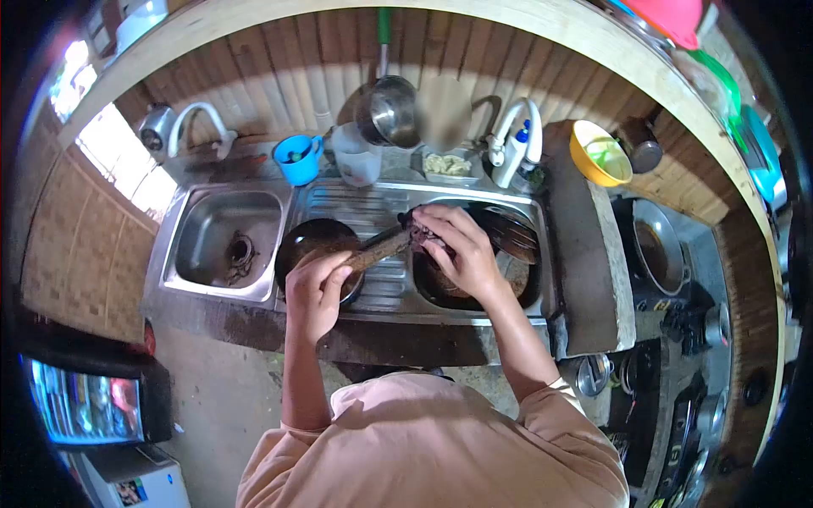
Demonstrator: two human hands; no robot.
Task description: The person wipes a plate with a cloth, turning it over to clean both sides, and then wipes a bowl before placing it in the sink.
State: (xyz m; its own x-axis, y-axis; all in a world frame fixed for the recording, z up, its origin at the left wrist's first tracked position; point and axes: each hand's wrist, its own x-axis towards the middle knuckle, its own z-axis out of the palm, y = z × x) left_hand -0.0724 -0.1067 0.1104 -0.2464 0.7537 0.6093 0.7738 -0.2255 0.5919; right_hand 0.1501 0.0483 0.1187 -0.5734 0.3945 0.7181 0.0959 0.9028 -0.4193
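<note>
My left hand is closed round one end of a long, flat, brown wooden-looking utensil, held slanting up to the right. At its other end, my right hand grips a dark, crumpled scrubber-like wad pressed against the utensil; its exact kind is unclear. Beneath my left hand, a round dark pan rests on the ribbed drainboard. Under my right hand, the right sink basin contains a large black vessel with brownish contents. Several dark utensils lean at its back right.
The left basin has a drain with dark bits around it. Behind the sink stand a blue mug, a translucent pitcher, a white-filled tray and a bottle. A yellow bowl and a stove pan sit rightward.
</note>
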